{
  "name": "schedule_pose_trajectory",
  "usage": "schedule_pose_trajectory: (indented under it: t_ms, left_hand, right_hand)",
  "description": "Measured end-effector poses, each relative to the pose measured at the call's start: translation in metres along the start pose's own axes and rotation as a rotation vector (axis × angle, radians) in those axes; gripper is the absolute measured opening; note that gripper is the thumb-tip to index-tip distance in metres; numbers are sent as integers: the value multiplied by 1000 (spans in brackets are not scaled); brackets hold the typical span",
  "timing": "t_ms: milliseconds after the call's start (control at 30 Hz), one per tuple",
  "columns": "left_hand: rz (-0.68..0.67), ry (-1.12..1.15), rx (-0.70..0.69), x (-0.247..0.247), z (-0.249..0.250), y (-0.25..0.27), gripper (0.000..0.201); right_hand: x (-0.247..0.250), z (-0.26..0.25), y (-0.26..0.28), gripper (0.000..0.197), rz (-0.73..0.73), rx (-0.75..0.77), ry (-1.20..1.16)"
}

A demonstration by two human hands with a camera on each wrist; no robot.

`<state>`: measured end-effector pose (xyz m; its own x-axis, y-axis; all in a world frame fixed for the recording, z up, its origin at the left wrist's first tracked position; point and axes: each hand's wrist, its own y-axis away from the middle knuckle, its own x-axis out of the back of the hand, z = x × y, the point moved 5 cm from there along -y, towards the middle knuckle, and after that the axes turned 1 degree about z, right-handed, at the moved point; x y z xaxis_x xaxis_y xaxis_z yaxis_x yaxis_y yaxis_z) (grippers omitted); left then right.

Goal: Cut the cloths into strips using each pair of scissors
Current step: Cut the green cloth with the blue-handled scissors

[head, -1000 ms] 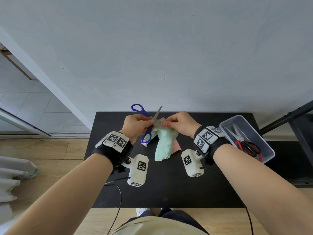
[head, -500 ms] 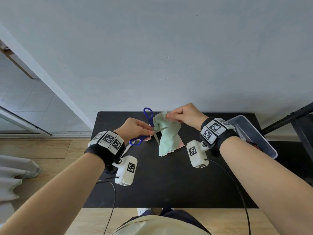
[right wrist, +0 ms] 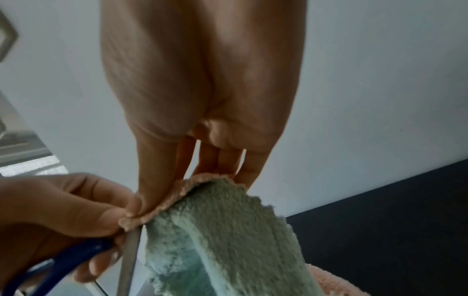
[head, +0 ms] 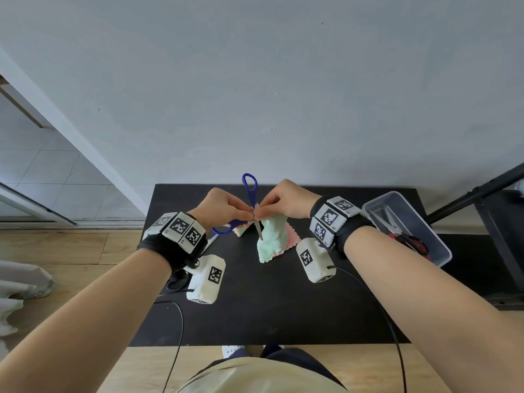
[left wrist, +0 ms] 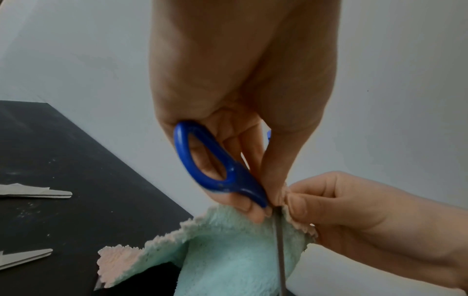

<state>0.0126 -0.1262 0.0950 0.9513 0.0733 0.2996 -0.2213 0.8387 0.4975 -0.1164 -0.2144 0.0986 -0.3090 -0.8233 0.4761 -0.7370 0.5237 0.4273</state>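
Observation:
Above the back of the black table (head: pixel 283 307), my left hand (head: pixel 247 214) grips the blue-handled scissors (head: pixel 250 191) near the pivot. One handle loop points up and the other (left wrist: pixel 215 176) sits under my fingers. The grey blade (head: pixel 258 229) points down along the mint-green cloth (head: pixel 272 239). That cloth hangs from my right hand (head: pixel 263 212), which pinches its top edge (right wrist: pixel 177 192) right beside the left fingertips. The cloth's lower end rests on a pink cloth (head: pixel 292 236) lying flat on the table. A small cut piece (head: pixel 241 229) lies to the left.
A clear plastic box (head: pixel 442 251) at the table's right edge holds red-and-black scissors (head: pixel 408 239). Grey blades of another pair (left wrist: pixel 35 193) lie on the table to the left, under my left wrist. A grey wall stands right behind the table. Cables hang off the front edge.
My right hand lifted the green cloth, then came back down to meet the left hand. The scissors swung round, so the blade now points down along the cloth.

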Motion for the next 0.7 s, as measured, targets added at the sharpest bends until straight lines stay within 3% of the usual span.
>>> schedule_pose_trajectory:
  t_ms: [200,500,700]
  left_hand:
    - [-25,-61,-26,-5,-7,0,4]
    - [9,-175,24,15,-19,1,3]
    - [-49,-189,59,19,-27,6,4]
  right_hand:
    - [-7,3,0,19,-78,2,236]
    - [5,31,2,16,-43,-63,321]
    - [10,22,9,6,65,-18,-3]
